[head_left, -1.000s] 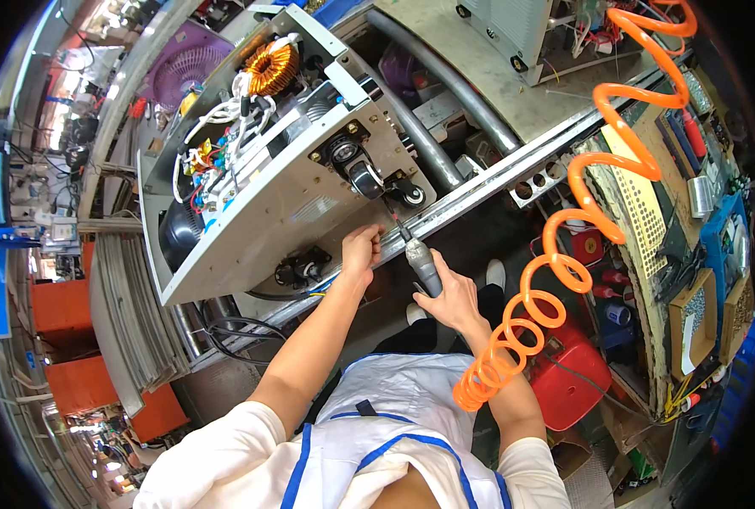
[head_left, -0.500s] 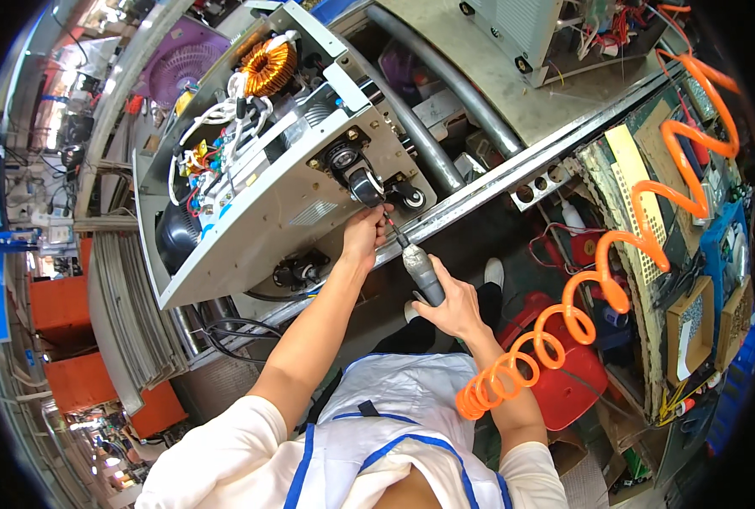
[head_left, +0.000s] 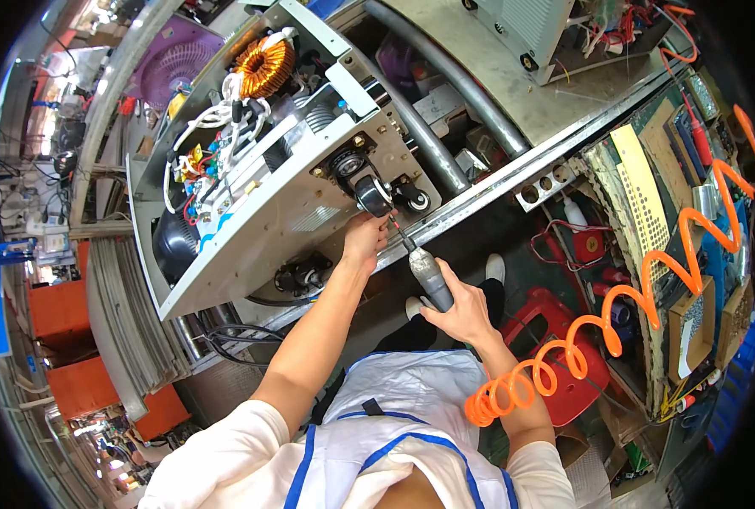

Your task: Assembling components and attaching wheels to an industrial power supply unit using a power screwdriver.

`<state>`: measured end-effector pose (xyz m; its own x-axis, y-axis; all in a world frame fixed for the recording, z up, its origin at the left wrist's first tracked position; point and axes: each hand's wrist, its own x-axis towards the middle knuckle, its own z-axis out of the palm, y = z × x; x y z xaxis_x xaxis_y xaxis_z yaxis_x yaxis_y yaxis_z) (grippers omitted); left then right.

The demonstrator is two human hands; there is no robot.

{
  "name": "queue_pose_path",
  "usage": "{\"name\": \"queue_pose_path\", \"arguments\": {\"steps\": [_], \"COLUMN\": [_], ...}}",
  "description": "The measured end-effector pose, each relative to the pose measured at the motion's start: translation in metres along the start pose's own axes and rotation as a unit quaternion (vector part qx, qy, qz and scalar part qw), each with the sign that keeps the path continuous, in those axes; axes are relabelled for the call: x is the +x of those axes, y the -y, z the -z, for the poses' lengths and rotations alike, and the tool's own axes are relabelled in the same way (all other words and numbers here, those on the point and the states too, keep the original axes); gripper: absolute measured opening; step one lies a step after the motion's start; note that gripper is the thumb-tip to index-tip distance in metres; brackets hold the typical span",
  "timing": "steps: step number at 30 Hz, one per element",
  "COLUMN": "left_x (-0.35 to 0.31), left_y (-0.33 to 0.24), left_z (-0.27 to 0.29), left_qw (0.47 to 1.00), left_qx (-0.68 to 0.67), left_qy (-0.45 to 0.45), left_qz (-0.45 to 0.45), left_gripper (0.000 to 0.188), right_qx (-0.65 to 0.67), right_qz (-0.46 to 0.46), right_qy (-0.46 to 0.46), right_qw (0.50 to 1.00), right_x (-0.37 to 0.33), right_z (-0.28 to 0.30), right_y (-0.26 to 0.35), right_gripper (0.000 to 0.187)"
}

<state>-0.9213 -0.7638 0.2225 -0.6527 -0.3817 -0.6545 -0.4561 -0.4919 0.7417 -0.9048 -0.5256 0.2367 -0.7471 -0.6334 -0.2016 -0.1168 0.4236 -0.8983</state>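
The right hand point(head_left: 469, 314) is wrapped around the driver point(head_left: 430, 278), its bit slanting up to the curled fingertips of the left hand point(head_left: 365, 241), just below a caster point(head_left: 374, 195); whether these pinch anything, I cannot tell. The machine point(head_left: 258, 233) sits at the bench's point(head_left: 520, 165) near edge, underside facing the person.

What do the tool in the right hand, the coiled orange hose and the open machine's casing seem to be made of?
Tool: mottled, silvery front, perhaps worn metal; smoother dark grey body, metal or plastic.
Coiled hose: probably glossy plastic, from its bright, even orange and springy loops.
Casing: likely painted sheet metal, judging by thin, flat grey panels with bent edges.
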Motion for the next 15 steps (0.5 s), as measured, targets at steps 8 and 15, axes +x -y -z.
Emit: {"name": "queue_pose_path", "arguments": {"steps": [8, 15], "left_x": [0.001, 0.002], "left_y": [-0.004, -0.009], "left_z": [-0.010, -0.019], "left_qw": [0.996, 0.994], "left_qx": [-0.008, -0.005], "left_qy": [-0.084, -0.113], "left_qz": [-0.009, -0.003], "left_gripper": [0.016, 0.025], "right_qx": [0.090, 0.031], "right_qz": [-0.037, -0.007], "right_qy": [0.003, -0.054], "right_qw": [0.995, 0.998], "right_x": [0.000, -0.001], "right_z": [-0.004, -0.015], "right_y": [0.005, 0.001], "right_gripper": [0.084, 0.083]}}
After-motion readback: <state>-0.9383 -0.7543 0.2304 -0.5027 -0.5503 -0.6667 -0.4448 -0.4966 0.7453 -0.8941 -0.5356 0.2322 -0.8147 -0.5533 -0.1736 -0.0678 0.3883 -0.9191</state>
